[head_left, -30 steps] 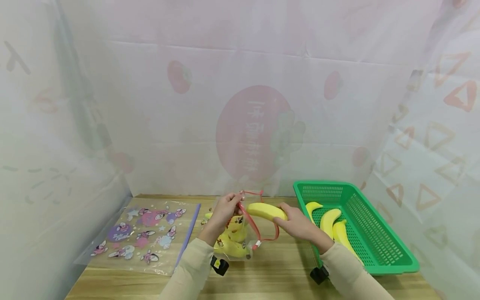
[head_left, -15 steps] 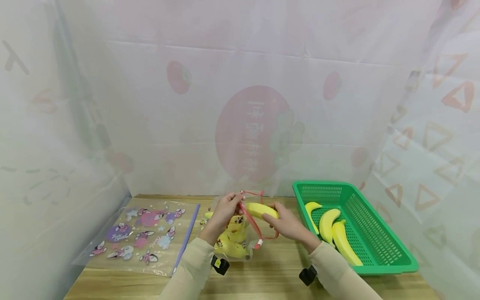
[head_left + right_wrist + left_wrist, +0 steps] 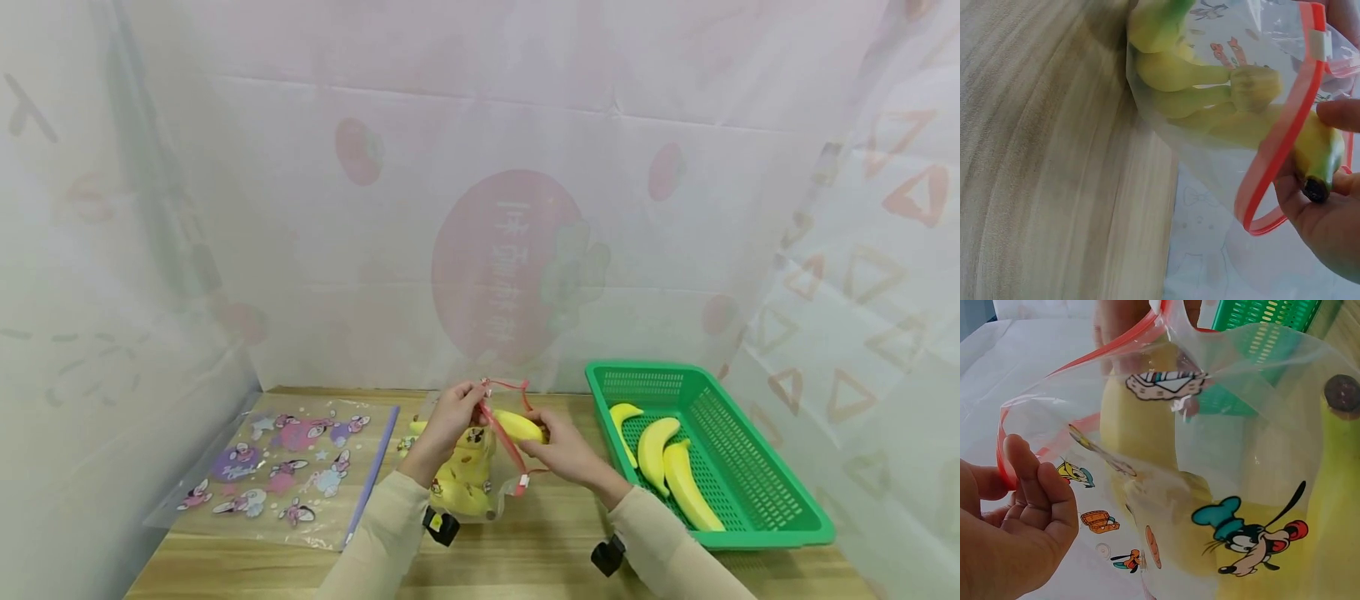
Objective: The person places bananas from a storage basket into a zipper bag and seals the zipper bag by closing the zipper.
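Note:
My left hand (image 3: 450, 421) pinches the red zip edge (image 3: 1004, 447) of a clear zip bag (image 3: 489, 510) printed with cartoon figures. Several bananas (image 3: 1175, 74) lie inside this bag, seen through its plastic. With fingers and thumb, my right hand (image 3: 566, 454) grips a banana (image 3: 517, 426) by its dark-tipped end. In the right wrist view, that banana passes through the red-rimmed mouth, its far part inside the bag and its tip still between my fingers. A white slider (image 3: 1319, 45) sits on the red zip.
A green basket (image 3: 772, 540) stands at the right of the wooden table (image 3: 540, 550), with several bananas (image 3: 692, 492) in it. On the left, a flat clear bag (image 3: 300, 454) with a purple zip lies on the table. A white printed cloth (image 3: 480, 108) hangs behind.
My right hand has moved left and brought the banana from beside the bag into its mouth. The left hand keeps its pinch on the red edge, nearly still.

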`<action>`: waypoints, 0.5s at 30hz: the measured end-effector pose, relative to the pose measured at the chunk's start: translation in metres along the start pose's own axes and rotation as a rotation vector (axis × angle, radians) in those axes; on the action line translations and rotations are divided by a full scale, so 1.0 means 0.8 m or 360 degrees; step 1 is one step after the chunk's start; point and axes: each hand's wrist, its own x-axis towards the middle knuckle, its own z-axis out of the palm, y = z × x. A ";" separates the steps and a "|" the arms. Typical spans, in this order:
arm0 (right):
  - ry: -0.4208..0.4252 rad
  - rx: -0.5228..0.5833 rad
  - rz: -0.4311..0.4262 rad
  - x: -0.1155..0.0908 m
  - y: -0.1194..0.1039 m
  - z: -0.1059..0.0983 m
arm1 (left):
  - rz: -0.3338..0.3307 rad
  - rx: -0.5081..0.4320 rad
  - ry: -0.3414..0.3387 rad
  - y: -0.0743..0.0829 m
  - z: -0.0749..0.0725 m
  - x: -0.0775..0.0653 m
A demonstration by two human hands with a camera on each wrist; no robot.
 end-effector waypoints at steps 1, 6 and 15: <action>0.0005 0.0015 -0.0004 0.001 0.001 0.002 | -0.0001 0.0007 -0.0003 0.000 0.000 0.000; 0.0014 -0.0001 -0.0063 0.006 0.007 0.009 | -0.0016 0.0059 -0.0023 0.011 0.003 -0.004; -0.0007 -0.0140 -0.0144 0.013 0.015 0.014 | 0.0006 0.0036 -0.0086 0.005 0.003 0.002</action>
